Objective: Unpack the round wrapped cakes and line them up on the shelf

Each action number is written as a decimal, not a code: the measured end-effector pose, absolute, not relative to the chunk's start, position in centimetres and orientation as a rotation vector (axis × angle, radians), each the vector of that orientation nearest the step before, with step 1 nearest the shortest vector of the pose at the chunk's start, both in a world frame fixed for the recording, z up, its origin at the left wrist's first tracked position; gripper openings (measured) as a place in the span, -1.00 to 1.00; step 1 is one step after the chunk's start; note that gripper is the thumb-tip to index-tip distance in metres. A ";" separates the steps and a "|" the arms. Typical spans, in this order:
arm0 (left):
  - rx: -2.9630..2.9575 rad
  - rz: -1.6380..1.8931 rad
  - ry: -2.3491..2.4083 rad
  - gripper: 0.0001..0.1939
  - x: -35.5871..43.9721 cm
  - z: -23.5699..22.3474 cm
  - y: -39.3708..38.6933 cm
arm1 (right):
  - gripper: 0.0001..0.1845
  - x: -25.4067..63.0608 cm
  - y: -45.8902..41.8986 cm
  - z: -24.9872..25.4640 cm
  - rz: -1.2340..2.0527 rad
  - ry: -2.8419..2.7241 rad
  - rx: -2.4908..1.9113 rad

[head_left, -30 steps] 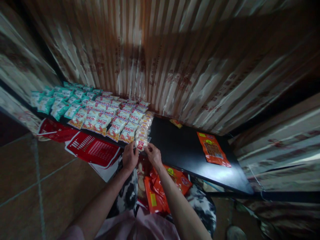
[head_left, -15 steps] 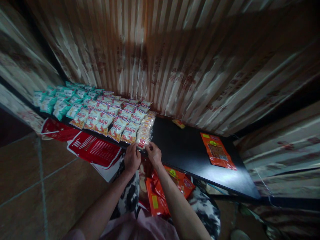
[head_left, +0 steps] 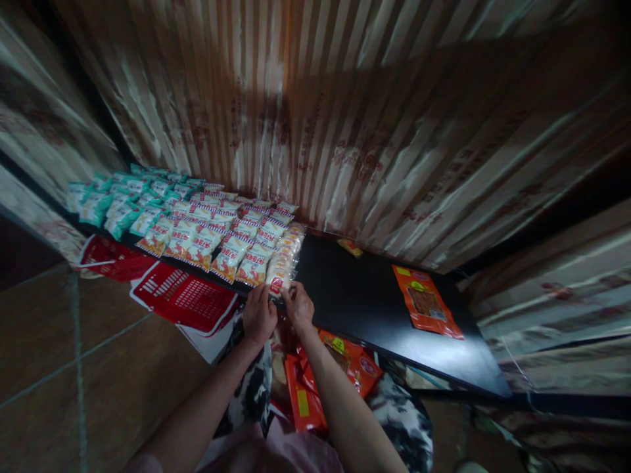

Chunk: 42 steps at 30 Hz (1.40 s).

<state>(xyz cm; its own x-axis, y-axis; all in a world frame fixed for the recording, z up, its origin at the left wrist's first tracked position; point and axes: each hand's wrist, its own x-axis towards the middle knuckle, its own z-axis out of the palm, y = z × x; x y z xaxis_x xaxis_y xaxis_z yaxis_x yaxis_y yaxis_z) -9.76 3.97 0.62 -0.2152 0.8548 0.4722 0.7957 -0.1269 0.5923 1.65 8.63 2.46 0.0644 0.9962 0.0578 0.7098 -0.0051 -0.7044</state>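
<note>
At the front end of a row of clear-wrapped snack packs (head_left: 286, 256), a small snack pack with a red label (head_left: 277, 284) lies between my hands. My left hand (head_left: 259, 314) has its fingers closed on the pack's left edge. My right hand (head_left: 298, 306) pinches the right edge of the same pack. Left of this row stand several rows of white and orange snack bags (head_left: 197, 244), with striped top edges. Farther left are rows of green snack bags (head_left: 121, 213). The exact finger contact on the pack is small and partly hidden.
A black shelf (head_left: 340, 295) carries the bags, an orange packet (head_left: 426, 301) on the right and a small yellow packet (head_left: 350, 247) at the back. Red baskets (head_left: 190, 299) stand below left. More orange packets (head_left: 345, 361) lie below my right forearm. A plastic-covered wall (head_left: 345, 131) rises behind.
Both hands have stayed at the front pack, with only slight finger movement. The whole scene has shifted a little in view. Nothing has been visibly let go.
</note>
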 end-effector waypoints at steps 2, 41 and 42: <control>1.984 1.220 2.077 -0.56 -9.8 0.5 3.9 | -0.69 1.7 8.6 2.5 0.661 -1.700 -1.773; 2.029 1.030 2.196 -0.50 -9.9 1.0 3.3 | -0.67 2.5 8.4 1.8 0.773 -1.631 -1.521; 2.027 1.029 2.199 -0.51 -9.9 1.1 3.3 | -0.67 2.4 8.4 1.8 0.771 -1.627 -1.518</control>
<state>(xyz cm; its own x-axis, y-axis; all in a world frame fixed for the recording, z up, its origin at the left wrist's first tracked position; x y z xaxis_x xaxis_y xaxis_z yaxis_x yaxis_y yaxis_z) -9.91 3.26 1.12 -0.1785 0.8842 0.4317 0.8978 -0.0332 0.4392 2.44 8.36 1.76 0.0023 0.9916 0.1290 0.5279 0.1083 -0.8424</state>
